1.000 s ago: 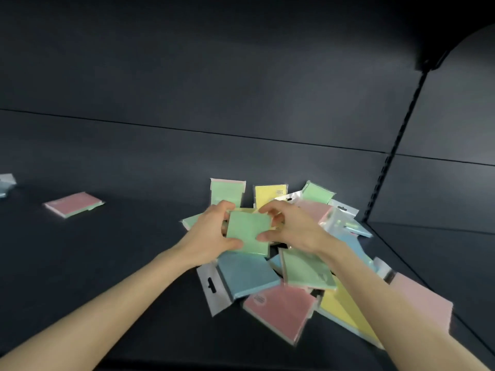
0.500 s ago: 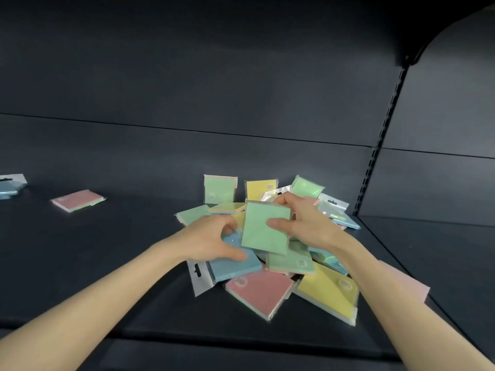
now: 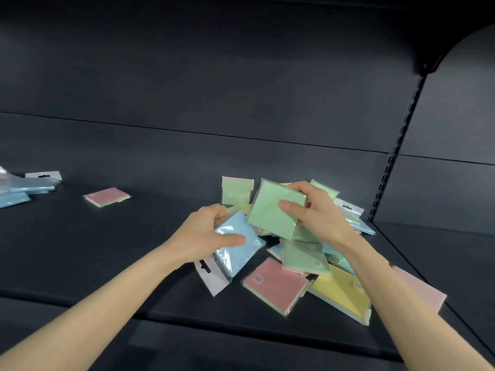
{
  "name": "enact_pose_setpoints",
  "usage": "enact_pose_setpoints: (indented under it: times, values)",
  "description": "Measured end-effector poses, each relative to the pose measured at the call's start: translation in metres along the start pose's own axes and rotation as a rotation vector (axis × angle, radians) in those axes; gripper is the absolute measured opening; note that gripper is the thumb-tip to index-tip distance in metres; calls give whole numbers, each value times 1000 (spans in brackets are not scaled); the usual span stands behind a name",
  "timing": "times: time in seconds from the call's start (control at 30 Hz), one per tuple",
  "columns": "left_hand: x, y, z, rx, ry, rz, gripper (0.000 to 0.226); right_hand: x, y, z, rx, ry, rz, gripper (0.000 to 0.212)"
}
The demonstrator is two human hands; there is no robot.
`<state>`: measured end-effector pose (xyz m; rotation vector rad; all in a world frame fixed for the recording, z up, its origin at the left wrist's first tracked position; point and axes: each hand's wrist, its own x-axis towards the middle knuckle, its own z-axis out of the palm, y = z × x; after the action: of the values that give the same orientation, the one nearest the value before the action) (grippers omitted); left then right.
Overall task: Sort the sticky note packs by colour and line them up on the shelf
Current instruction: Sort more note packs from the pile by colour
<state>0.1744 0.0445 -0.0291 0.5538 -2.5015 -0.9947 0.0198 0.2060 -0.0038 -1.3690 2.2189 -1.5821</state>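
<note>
**Two packs in hand above the heap**

Left grip [image 3: 203,234] is clamped on a blue pack [image 3: 235,245], thumb on top and fingers at its far edge. Right grip [image 3: 316,212] is clamped on a green pack [image 3: 270,212], raised just right of the left grip.

Judgement: the packs are light, flat and fairly stiff. The glossy clear sleeves are likely slippery, so pinch across opposite edges. The white hang tab [image 3: 211,277] would flex.

No bins; the shelf [image 3: 107,258] carries everything. The unsorted heap [image 3: 276,287] lies beneath and right of both grips. A pink pack [image 3: 107,196] and a blue stack [image 3: 29,183] lie well left of the left grip.
</note>
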Motion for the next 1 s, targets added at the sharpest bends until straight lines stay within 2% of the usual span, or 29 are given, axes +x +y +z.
enact_pose_setpoints:
  times: [0.13, 0.23, 0.43, 0.57, 0.67, 0.83, 1.0]
  values:
    - [-17, -19, -41, -139, 174, -50, 34, 12, -22, 34, 18, -36, -39, 17]
    - [-30, -36, -74, -195, 299, -87, 21, 24, -41, 65, 47, -77, -45, 19]
    - [-61, -95, -143, -242, 345, -145, 7, 44, -84, 154, 69, -143, -112, 16]
    - [-94, -153, -199, -158, 350, -149, 13, 51, -115, 236, 86, -181, -128, 15]
    - [-112, -202, -245, -95, 386, -168, 29, 56, -134, 296, 74, -183, -135, 22]
    - [-110, -251, -291, -38, 415, -169, 42, 71, -158, 360, 45, -146, -101, 20]
    - [-73, -277, -327, -121, 420, -103, 28, 110, -172, 390, 37, -105, -54, 21]
